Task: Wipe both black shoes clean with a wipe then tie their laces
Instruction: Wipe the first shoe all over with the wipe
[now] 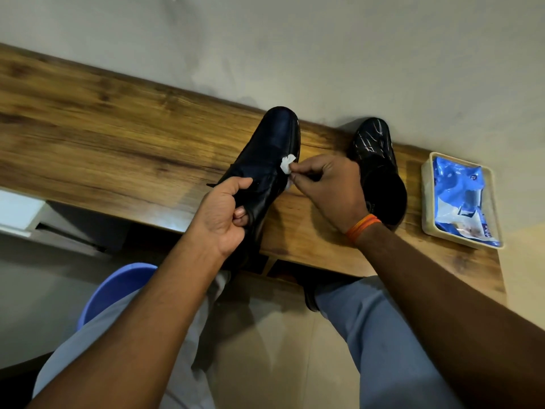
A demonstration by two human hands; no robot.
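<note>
We see left hand [225, 215] gripping near end of left black shoe [267, 160], toe pointing far across desk [103, 137]. Right hand [327, 187] pinches white wipe [287, 165] against that shoe's right side. Second black shoe [376, 160] stands on desk just right of right hand. Tray [427, 219] with blue wipe packet [460, 196] at far right.

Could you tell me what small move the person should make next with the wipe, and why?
Probably draw the wipe along the side of the held shoe. The right hand pinches it against that shoe's edge while the left hand grips the shoe by its opening, steadying it. The other shoe stands untouched on the wooden shelf.
</note>
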